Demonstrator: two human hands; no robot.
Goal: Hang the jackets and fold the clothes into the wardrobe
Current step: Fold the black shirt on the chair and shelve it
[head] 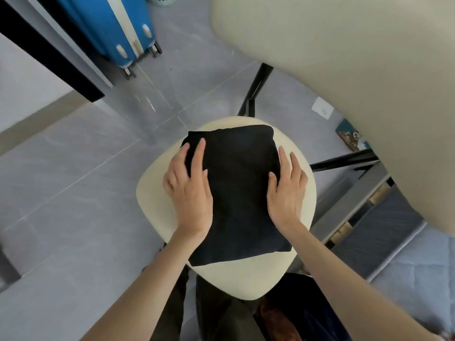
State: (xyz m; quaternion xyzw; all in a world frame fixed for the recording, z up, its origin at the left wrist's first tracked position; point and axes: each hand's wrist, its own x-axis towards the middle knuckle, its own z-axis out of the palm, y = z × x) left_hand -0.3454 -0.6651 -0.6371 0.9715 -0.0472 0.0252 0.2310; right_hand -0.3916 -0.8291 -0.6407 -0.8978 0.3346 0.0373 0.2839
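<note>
Black and folded into 1 compact rectangle: the garment. Lay flat on the cream seat, not yet in any wardrobe. Was flanked by 2 hands. Left hand flat on its left edge, fingers straight, pressing and gripping nothing. Right hand against its right edge, fingers straight too, thumb on top, holding nothing. Looked, by judgement, like folding of this 1 piece done bar a last smoothing. Left to do: lifting and carrying it to the wardrobe, not in view. Showed no jacket and no hanger. Below the seat's near edge, dark cloth; clothes to fold or the person's own, could not tell. Farther off, blue suitcase on grey floor.
</note>
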